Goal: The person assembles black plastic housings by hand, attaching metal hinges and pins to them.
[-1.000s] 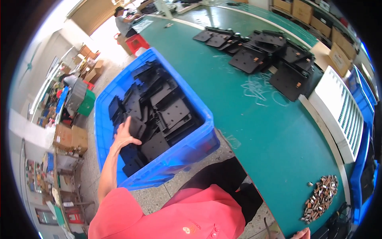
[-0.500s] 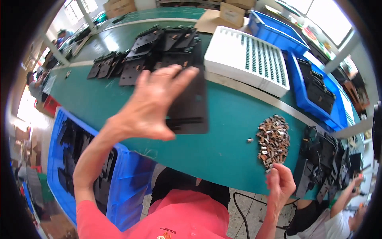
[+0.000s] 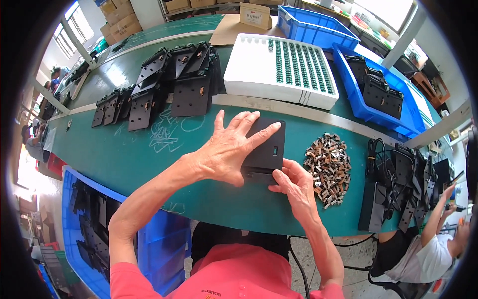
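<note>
A flat black plate (image 3: 265, 158) with a small rectangular slot lies before me on the green table. My left hand (image 3: 226, 152) reaches over its left part, fingers spread and thumb apart at the near left side. At the plate's near right corner is my right hand (image 3: 297, 189), its thumb and forefinger curled close together. Whatever sits between those fingertips is hidden. Just right of this hand is a pile of small metal and brown connectors (image 3: 328, 169).
Black plates with small parts fitted (image 3: 191, 92) stand in rows at the back left. Behind my hands is a white foam tray (image 3: 249, 74) with rows of green parts. Blue bins (image 3: 368, 109) stand right and lower left. Cables and black parts (image 3: 388, 184) lie near a seated person (image 3: 418, 259).
My right hand has left the connector pile and moved left to the plate. The left hand has shifted right, and the plate has come nearer, away from the other black plates.
</note>
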The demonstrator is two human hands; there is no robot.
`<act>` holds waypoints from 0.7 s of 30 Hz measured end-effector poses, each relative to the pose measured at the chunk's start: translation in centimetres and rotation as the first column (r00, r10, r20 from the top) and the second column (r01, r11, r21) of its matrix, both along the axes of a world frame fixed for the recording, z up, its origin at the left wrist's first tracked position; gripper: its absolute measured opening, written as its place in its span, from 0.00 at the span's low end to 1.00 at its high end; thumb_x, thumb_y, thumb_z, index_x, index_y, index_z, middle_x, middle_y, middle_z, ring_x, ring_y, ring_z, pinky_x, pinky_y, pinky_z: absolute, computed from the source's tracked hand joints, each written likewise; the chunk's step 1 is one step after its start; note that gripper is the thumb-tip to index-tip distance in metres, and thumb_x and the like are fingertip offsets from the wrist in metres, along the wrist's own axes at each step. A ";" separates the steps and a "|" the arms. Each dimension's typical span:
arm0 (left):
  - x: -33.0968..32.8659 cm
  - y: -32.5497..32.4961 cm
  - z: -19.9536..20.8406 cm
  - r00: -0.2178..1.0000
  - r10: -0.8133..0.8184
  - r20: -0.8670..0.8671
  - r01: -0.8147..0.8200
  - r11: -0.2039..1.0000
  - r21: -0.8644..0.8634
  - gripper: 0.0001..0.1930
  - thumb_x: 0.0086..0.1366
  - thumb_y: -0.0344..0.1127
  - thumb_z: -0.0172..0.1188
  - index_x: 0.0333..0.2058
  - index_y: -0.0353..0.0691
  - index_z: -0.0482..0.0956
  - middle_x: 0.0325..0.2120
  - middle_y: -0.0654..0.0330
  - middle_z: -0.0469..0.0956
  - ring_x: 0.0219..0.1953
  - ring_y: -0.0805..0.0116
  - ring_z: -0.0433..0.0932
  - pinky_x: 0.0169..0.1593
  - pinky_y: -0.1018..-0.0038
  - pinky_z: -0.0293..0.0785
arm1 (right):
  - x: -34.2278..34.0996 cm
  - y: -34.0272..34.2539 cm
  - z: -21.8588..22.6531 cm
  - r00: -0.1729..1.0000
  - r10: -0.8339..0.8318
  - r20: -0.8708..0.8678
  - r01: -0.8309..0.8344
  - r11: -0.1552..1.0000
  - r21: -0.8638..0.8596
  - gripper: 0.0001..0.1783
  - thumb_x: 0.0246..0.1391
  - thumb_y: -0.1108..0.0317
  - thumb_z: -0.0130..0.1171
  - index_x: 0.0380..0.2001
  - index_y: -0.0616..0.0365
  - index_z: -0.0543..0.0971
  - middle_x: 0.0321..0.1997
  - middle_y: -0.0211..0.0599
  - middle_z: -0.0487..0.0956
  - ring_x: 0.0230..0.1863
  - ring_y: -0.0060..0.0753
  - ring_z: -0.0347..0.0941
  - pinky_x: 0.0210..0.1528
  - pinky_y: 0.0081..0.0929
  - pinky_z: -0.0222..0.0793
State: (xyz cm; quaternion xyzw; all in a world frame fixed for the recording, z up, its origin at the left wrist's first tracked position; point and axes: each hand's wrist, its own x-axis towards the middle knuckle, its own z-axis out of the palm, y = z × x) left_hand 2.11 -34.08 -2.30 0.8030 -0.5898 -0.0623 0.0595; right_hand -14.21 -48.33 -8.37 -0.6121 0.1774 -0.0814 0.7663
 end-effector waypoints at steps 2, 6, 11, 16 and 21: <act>0.5 0.5 0.5 0.999 -0.005 -0.032 0.005 1.000 0.019 0.68 0.30 0.46 0.78 0.72 0.55 0.46 0.68 0.43 0.51 0.69 0.42 0.53 0.64 0.28 0.46 | 0.1 0.1 0.3 1.000 -0.027 -0.012 0.027 0.999 0.021 0.23 0.63 0.62 0.58 0.56 0.64 0.73 0.45 0.36 0.81 0.43 0.24 0.78 0.42 0.24 0.79; 2.5 0.8 1.3 0.981 -0.047 -0.187 0.002 0.973 -0.230 0.64 0.32 0.48 0.79 0.70 0.51 0.54 0.69 0.44 0.53 0.70 0.45 0.52 0.69 0.43 0.48 | -0.1 -1.0 1.4 0.996 0.050 -0.069 -0.053 0.997 -0.050 0.20 0.64 0.63 0.57 0.54 0.65 0.75 0.43 0.36 0.81 0.42 0.23 0.77 0.41 0.26 0.79; 1.9 1.5 6.1 0.932 -0.349 -0.094 0.339 0.935 -0.107 0.60 0.31 0.42 0.79 0.69 0.50 0.59 0.69 0.48 0.55 0.69 0.44 0.54 0.68 0.48 0.50 | -0.5 -2.2 4.2 0.975 0.157 -0.156 -0.159 0.987 0.005 0.18 0.63 0.63 0.58 0.49 0.66 0.78 0.41 0.35 0.81 0.41 0.23 0.78 0.40 0.23 0.79; 0.6 3.5 5.9 0.908 -0.372 -0.191 0.367 0.928 -0.065 0.52 0.35 0.37 0.77 0.64 0.47 0.66 0.65 0.50 0.62 0.64 0.46 0.63 0.65 0.51 0.59 | -1.2 -3.7 4.3 0.985 0.108 -0.136 -0.074 0.971 0.228 0.19 0.62 0.64 0.58 0.47 0.71 0.78 0.37 0.39 0.81 0.32 0.23 0.79 0.36 0.19 0.80; 0.4 3.7 2.6 0.948 -0.295 -0.120 0.229 0.893 -0.388 0.23 0.48 0.21 0.65 0.47 0.36 0.79 0.43 0.53 0.80 0.44 0.51 0.80 0.46 0.65 0.79 | -0.7 -4.5 3.9 0.983 0.160 -0.093 -0.102 0.890 0.445 0.20 0.65 0.60 0.56 0.44 0.71 0.78 0.29 0.39 0.81 0.29 0.24 0.80 0.33 0.21 0.80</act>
